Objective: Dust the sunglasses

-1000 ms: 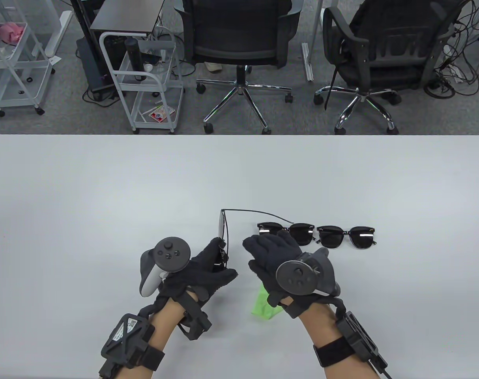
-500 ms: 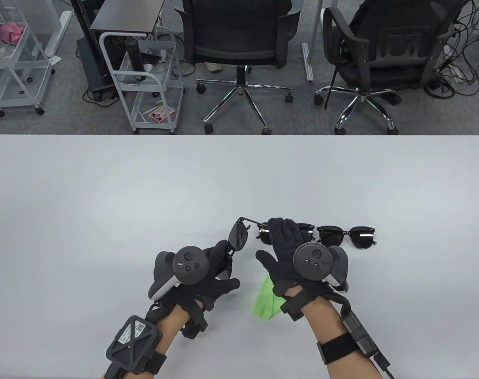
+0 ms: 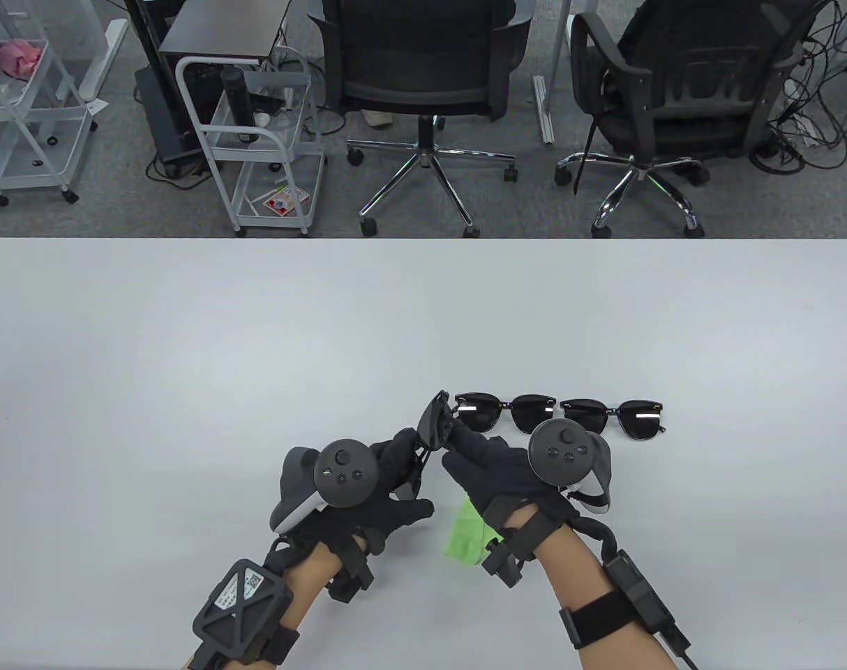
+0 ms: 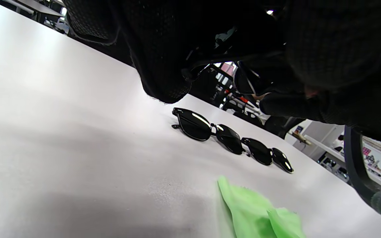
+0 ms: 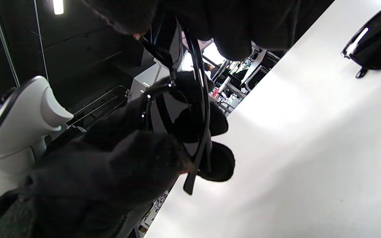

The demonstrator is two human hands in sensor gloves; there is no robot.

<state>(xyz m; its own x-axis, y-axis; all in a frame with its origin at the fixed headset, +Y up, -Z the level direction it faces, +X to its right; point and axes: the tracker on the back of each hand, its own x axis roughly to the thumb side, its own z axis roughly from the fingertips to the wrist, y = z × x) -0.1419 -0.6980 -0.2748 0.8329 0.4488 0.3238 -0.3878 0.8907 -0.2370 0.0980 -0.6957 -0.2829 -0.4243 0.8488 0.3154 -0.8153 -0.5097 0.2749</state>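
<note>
One pair of sunglasses [image 3: 434,426] is held clear of the bench [image 3: 186,335], between the two hands. The left hand [image 3: 388,481] is curled round its frame from below, lens turned edge-on to the table view. The right hand [image 3: 490,464] is brought against the same pair; its fingertips appear to pinch the frame near the hinge, though the exact contact is hidden by the gloves. In the right wrist view a folded temple is seen hanging down past the left fingers [image 5: 207,132]. The two-handed hold is judged to serve folding or steadying the pair, not wiping, since the green cloth [image 3: 472,534] lies unheld on the bench beneath the right wrist.

Two further pairs [image 3: 559,415] are laid lens-forward in a row, just beyond the right hand, touching or nearly so; they are judged to be either awaiting dusting or finished, which cannot be told.

The bench is pale, matt and smooth. Beyond it, two office chairs [image 3: 423,77], white trolleys [image 3: 256,139] and floor cabling are noted on grey carpet.
</note>
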